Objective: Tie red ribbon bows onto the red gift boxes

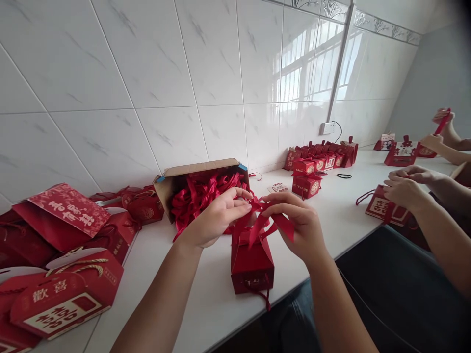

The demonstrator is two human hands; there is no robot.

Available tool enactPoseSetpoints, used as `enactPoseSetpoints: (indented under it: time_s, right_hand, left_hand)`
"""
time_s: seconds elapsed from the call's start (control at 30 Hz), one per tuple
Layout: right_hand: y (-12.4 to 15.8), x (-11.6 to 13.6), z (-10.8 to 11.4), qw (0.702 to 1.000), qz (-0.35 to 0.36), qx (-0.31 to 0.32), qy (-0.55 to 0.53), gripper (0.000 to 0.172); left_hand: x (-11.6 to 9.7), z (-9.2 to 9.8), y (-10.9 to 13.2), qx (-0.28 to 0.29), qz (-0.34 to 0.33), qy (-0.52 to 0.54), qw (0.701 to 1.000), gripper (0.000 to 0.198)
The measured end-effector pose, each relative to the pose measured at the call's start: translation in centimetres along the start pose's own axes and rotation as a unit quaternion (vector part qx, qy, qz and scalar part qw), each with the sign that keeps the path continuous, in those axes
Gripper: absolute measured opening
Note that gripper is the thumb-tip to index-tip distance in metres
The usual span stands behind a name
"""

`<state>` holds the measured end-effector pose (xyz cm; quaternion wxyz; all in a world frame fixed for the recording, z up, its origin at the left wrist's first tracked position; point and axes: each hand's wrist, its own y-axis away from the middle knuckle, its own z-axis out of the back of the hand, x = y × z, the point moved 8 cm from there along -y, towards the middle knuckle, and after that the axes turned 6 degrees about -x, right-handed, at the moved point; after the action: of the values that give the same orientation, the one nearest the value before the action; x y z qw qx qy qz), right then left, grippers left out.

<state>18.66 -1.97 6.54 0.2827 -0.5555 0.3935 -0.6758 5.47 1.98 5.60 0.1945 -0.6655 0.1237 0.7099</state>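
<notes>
A small red gift box (252, 262) stands near the front edge of the white counter (206, 294). A red ribbon (265, 218) runs over its top. My left hand (217, 218) pinches the ribbon from the left, fingers closed on it. My right hand (300, 223) grips the ribbon's loops from the right, also closed. Both hands sit just above the box top.
An open cardboard box (172, 179) full of red ribbons lies behind my hands. Larger red gift boxes (66, 289) pile at the left. Finished small boxes (316, 159) stand at the back right. Other people's hands (405, 189) work on boxes at the right.
</notes>
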Motion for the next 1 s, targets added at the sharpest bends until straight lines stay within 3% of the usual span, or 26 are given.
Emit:
enactPoseSetpoints:
  time_s: [0.2, 0.33, 0.47, 0.57, 0.67, 0.77, 0.9, 1.0]
  right_hand:
    - [0.3, 0.0, -0.5, 0.996, 0.070, -0.034, 0.042, 0.026]
    - [0.5, -0.2, -0.5, 0.994, 0.087, -0.041, 0.047, 0.028]
    - [0.5, -0.5, -0.7, 0.996, 0.076, -0.038, 0.037, 0.030]
    - [0.4, -0.8, -0.7, 0.999, 0.038, -0.037, 0.013, 0.030]
    - [0.4, -1.5, -0.7, 0.999, -0.017, -0.023, -0.023, 0.027]
    - [0.6, -2.6, -0.7, 0.994, -0.067, -0.008, -0.085, 0.024]
    - [1.0, -4.8, -0.3, 0.977, -0.123, -0.010, -0.174, 0.022]
    - [1.3, -6.6, 0.6, 0.969, -0.170, -0.009, -0.179, 0.019]
  left_hand:
    - [0.1, 0.1, -0.1, 0.018, 0.022, 0.106, 0.994, 0.009]
    - [0.1, -0.1, -0.4, 0.029, 0.013, 0.121, 0.992, 0.014]
    - [-0.2, 0.0, -0.6, 0.002, -0.022, 0.075, 0.997, 0.018]
    - [-1.2, 0.8, -0.3, -0.071, -0.104, -0.049, 0.991, 0.022]
    - [-2.5, 1.2, 0.6, -0.137, -0.186, -0.218, 0.948, 0.024]
    - [-3.4, 1.2, 1.2, -0.161, -0.238, -0.329, 0.900, 0.025]
    - [-4.9, 2.7, 2.2, -0.259, -0.300, -0.399, 0.827, 0.027]
    - [-5.6, 4.0, 2.9, -0.285, -0.297, -0.402, 0.818, 0.028]
